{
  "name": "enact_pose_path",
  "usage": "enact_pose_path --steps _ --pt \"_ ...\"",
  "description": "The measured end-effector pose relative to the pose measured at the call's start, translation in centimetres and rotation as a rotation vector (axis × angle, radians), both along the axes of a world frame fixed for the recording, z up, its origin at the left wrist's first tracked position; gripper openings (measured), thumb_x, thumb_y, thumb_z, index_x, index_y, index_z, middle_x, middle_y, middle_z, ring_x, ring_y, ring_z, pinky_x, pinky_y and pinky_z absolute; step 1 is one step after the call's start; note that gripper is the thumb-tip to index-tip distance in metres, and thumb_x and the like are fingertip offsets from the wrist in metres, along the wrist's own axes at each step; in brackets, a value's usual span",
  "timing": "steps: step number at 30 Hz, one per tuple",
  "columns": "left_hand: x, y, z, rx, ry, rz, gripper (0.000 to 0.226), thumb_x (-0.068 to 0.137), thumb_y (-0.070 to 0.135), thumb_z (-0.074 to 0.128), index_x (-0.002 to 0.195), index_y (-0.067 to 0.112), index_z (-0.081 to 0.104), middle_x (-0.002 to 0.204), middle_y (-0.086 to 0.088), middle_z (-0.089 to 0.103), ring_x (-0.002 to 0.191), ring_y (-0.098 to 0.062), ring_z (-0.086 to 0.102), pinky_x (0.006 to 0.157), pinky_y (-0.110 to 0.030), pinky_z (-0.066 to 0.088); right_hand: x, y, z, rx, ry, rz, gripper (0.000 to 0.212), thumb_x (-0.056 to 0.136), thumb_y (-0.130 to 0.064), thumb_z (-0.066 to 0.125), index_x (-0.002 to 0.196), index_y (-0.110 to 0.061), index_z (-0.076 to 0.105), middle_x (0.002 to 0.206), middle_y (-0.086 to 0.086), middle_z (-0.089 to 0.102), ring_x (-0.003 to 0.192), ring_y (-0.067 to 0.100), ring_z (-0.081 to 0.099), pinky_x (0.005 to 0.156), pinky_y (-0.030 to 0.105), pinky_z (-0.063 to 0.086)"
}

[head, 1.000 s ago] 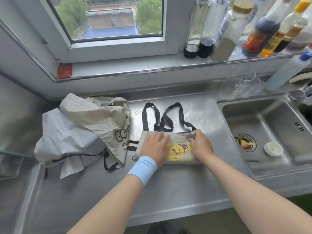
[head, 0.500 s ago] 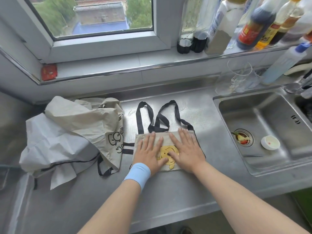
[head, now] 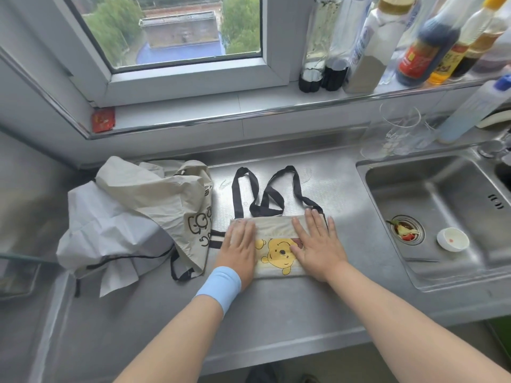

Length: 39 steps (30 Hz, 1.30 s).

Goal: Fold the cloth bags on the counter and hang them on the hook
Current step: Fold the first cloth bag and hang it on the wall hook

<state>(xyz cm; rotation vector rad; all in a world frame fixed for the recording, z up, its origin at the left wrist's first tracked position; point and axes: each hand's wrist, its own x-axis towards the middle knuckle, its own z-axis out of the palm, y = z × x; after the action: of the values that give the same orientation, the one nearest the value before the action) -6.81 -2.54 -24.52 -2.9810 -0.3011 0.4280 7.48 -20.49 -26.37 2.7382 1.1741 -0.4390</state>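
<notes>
A small beige cloth bag [head: 276, 251] with a yellow bear print lies folded flat on the steel counter [head: 276, 313]. Its black handles [head: 265, 194] trail away toward the window. My left hand [head: 239, 248], with a blue wristband, presses flat on the bag's left part. My right hand [head: 318, 246] presses flat on its right part, fingers straight. To the left sits a crumpled heap of beige and white cloth bags [head: 132, 214] with black straps. No hook is in view.
A steel sink [head: 442, 217] lies to the right, with food scraps at its drain and a small white cap [head: 452, 239]. Bottles [head: 387, 40] crowd the window sill above. Clear glasses [head: 395, 131] stand behind the sink. A red packet [head: 103, 120] sits on the sill's left end.
Both hands went from gripping the bag's top edge to lying flat on it, then slid apart toward its two sides, uncovering the bear print.
</notes>
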Motion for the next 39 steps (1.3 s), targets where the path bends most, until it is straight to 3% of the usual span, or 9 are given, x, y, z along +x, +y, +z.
enact_pose_path --steps 3,5,9,11,18,22,25,34,39 --pt "1.6 -1.1 1.5 -0.090 0.045 -0.121 0.059 0.085 0.017 0.042 0.141 0.023 0.028 0.152 -0.008 0.020 0.139 -0.032 0.023 0.103 -0.042 0.030 -0.3 0.4 1.0 0.130 -0.086 0.121 0.065 0.094 -0.050 0.033 0.151 -0.019 0.032 0.158 0.020 0.025 0.146 0.037 0.025 0.114 0.051 0.024" --pt "2.1 -1.4 2.0 -0.177 0.038 -0.053 0.049 0.079 0.021 0.048 0.127 0.028 0.038 0.136 -0.002 0.033 0.124 -0.027 0.035 0.088 -0.040 0.039 -0.6 -0.1 1.3 0.258 -0.087 0.272 0.044 0.088 -0.043 0.050 0.127 -0.023 0.054 0.130 0.010 0.051 0.116 0.035 0.054 0.091 0.042 0.043" --pt "1.9 -0.9 2.0 -0.279 0.065 -0.018 0.068 0.067 0.064 0.057 0.124 0.031 0.040 0.130 0.003 0.033 0.120 -0.024 0.035 0.092 -0.042 0.040 -0.6 -1.7 2.1 0.149 0.019 0.380 0.073 0.073 -0.069 0.046 0.131 -0.025 0.047 0.116 0.002 0.047 0.104 0.025 0.047 0.083 0.042 0.044" --pt "1.9 -0.4 2.2 -0.294 0.085 -0.041 0.088 0.056 0.074 0.064 0.125 0.025 0.041 0.130 0.004 0.034 0.119 -0.022 0.036 0.098 -0.041 0.039 -0.3 -1.9 2.5 0.105 -0.006 0.417 0.071 0.070 -0.060 0.049 0.129 -0.022 0.049 0.117 0.004 0.050 0.104 0.024 0.050 0.081 0.042 0.047" --pt "1.9 2.4 2.7 -0.434 0.125 0.016 0.064 0.071 0.038 0.069 0.130 0.027 0.050 0.133 0.004 0.037 0.125 -0.018 0.037 0.101 -0.034 0.043 2.0 -0.8 5.0 0.188 0.079 0.230 0.012 0.087 -0.030 0.048 0.083 -0.021 0.055 0.095 -0.001 0.067 0.093 0.025 0.064 0.062 0.030 0.032" --pt "3.3 3.7 3.4 -0.502 0.152 0.155 0.018 0.084 0.030 0.053 0.094 0.024 0.066 0.110 -0.001 0.057 0.108 -0.024 0.052 0.088 -0.031 0.043 2.0 -0.2 6.3 0.224 0.168 0.138 0.027 0.082 -0.051 0.057 0.091 -0.027 0.053 0.094 -0.007 0.066 0.090 0.020 0.061 0.067 0.030 0.036" --pt "4.6 5.0 4.6 -0.509 0.183 0.234 0.019 0.088 0.031 0.051 0.075 0.018 0.058 0.084 -0.006 0.062 0.083 -0.028 0.056 0.066 -0.028 0.038 2.7 0.8 6.2 0.144 0.163 0.145 0.027 0.080 -0.049 0.062 0.090 -0.027 0.050 0.099 -0.005 0.065 0.097 0.023 0.061 0.069 0.030 0.036" --pt "5.6 6.7 3.5 -0.502 0.155 0.433 0.045 0.078 0.051 0.066 0.113 0.026 0.057 0.112 0.001 0.063 0.107 -0.024 0.058 0.080 -0.030 0.044 6.6 2.6 6.1 0.137 0.280 -0.151 0.035 0.074 -0.063 0.066 0.077 -0.030 0.054 0.080 -0.013 0.057 0.085 0.016 0.055 0.063 0.030 0.034" --pt "6.7 4.4 3.0 -0.072 -0.171 -0.002 0.046 0.066 0.022 0.067 0.110 0.024 0.058 0.108 -0.001 0.056 0.100 -0.027 0.054 0.081 -0.036 0.041 6.5 3.9 5.5 0.085 0.124 -0.159 0.046 0.067 -0.057 0.066 0.105 -0.032 0.057 0.109 -0.007 0.056 0.108 0.018 0.055 0.084 0.033 0.041"
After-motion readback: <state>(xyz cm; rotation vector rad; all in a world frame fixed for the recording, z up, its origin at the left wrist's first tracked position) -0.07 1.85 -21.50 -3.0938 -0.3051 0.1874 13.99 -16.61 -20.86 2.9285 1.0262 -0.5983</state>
